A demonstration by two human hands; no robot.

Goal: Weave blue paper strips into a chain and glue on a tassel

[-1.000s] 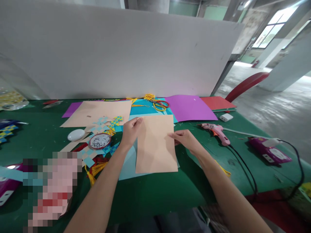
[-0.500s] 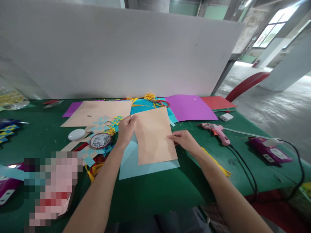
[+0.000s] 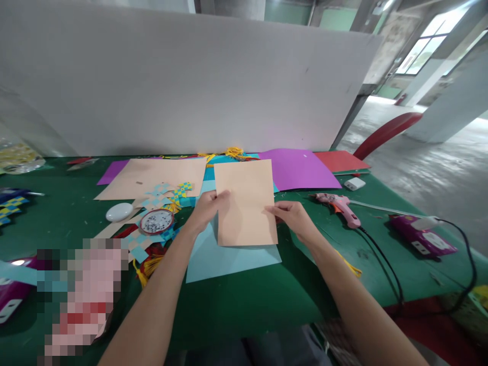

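A peach-coloured sheet of paper (image 3: 247, 213) is held up between my two hands, over the table. My left hand (image 3: 209, 207) pinches its left edge, thumb on the front face. At the right edge, my right hand (image 3: 292, 216) grips the same sheet between thumb and fingers. Below and behind it lies a light blue sheet of paper (image 3: 232, 264), partly covered by the peach one. To the left of my left hand sits a round dish (image 3: 157, 221) of small pale and dark bits, among blue-and-peach woven paper strips (image 3: 139, 244).
A pink glue gun (image 3: 343, 206) with a black cord lies to the right, near a purple power strip (image 3: 421, 236). Purple paper (image 3: 301, 170) and red paper (image 3: 341, 161) lie at the back, before a white board (image 3: 183, 86). A larger peach sheet (image 3: 163, 173) lies back left.
The peach sheet has been straightened and raised slightly, its lower edge now higher. My left hand has shifted right and down along its left edge; my right hand has moved little.
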